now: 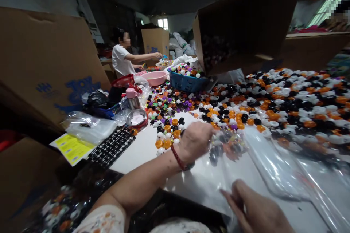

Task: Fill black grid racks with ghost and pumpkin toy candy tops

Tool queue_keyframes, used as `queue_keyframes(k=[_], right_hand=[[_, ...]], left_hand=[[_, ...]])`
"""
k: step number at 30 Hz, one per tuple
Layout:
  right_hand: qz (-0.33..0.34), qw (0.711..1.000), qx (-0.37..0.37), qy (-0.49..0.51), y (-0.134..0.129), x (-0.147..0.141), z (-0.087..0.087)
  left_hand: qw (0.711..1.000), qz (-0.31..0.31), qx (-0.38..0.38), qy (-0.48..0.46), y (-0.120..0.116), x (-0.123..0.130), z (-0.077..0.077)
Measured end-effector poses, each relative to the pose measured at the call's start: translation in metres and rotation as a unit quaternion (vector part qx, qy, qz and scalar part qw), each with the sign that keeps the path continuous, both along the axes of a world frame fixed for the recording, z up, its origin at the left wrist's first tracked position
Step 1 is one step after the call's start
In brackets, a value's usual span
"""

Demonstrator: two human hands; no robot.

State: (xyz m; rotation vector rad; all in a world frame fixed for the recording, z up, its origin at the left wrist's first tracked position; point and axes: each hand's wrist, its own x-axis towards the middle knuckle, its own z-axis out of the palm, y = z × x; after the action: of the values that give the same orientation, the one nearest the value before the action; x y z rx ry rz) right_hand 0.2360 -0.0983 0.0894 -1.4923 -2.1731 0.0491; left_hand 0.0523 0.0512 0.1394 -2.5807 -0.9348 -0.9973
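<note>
**Two Hands at a Clear Bag Beside a Bank of Colorful Pieces**

A clear plastic bag (229,145) holding orange, black and white pieces, blurred by motion, is stretched between two bare hands above a white tabletop (202,185). The left hand (198,140), a dark red beaded bracelet (178,157) at its wrist, curls closed at the bag's upper edge, its fingertips hidden. The right hand (258,207), nearer the camera, pinches the plastic lower down, thumb and finger brought close together.

Just beyond the left hand lies a small group of round pieces (166,134) in orange, black and white. Flat clear bags (276,164) lie to the right, below a broad spread of small pieces (306,105). To the left are a black grid tray (112,147), a yellow-and-white sheet (71,149) and a steel flask (133,99) with a pink lid. Farther back, a blue basket (187,81) heaped with pieces stands near a pink basin (154,78), while a person (121,58) in a white shirt reaches over containers. Large cardboard boxes (46,65) flank the scene.
</note>
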Motion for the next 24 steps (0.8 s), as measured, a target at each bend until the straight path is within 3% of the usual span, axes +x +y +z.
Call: queue_keyframes(k=[2,4,5,7,9,10,11,13,14,15,19,24], right_hand=[[-0.093,0.992,0.065,-0.050,0.031,0.009,0.006],[-0.149,0.984,0.066,-0.076,0.075,0.015,0.015],[-0.174,0.980,0.041,-0.082,0.100,0.016,0.019],[-0.231,0.972,0.014,-0.048,0.151,0.013,0.026],[-0.266,0.960,-0.015,0.080,0.198,0.003,0.029],[-0.270,0.941,-0.046,0.197,0.219,-0.006,0.029],[-0.257,0.899,-0.095,0.342,0.237,-0.015,0.027],[-0.205,0.757,-0.197,0.588,0.264,-0.038,0.021],[-0.177,0.692,-0.236,0.658,0.274,-0.050,0.016],[-0.156,0.648,-0.265,0.697,0.282,-0.062,0.010],[-0.110,0.582,-0.323,0.738,0.299,-0.099,-0.014],[-0.078,0.536,-0.344,0.767,0.304,-0.117,-0.045]], left_hand=[[0.992,0.106,-0.035,-0.057,0.019,-0.025,0.010],[0.965,0.168,-0.126,-0.154,0.040,-0.049,0.019],[0.937,0.179,-0.191,-0.231,0.050,-0.061,0.021],[0.841,0.176,-0.313,-0.404,0.070,-0.081,0.023],[0.769,0.161,-0.380,-0.489,0.087,-0.100,0.020],[0.745,0.154,-0.404,-0.509,0.094,-0.108,0.017],[0.725,0.147,-0.426,-0.521,0.100,-0.116,0.014],[0.670,0.127,-0.474,-0.557,0.110,-0.131,0.004],[0.643,0.116,-0.493,-0.574,0.115,-0.138,-0.001],[0.619,0.105,-0.505,-0.592,0.118,-0.145,-0.007],[0.562,0.071,-0.489,-0.663,0.126,-0.166,-0.034],[0.563,0.056,-0.451,-0.690,0.120,-0.172,-0.075]])
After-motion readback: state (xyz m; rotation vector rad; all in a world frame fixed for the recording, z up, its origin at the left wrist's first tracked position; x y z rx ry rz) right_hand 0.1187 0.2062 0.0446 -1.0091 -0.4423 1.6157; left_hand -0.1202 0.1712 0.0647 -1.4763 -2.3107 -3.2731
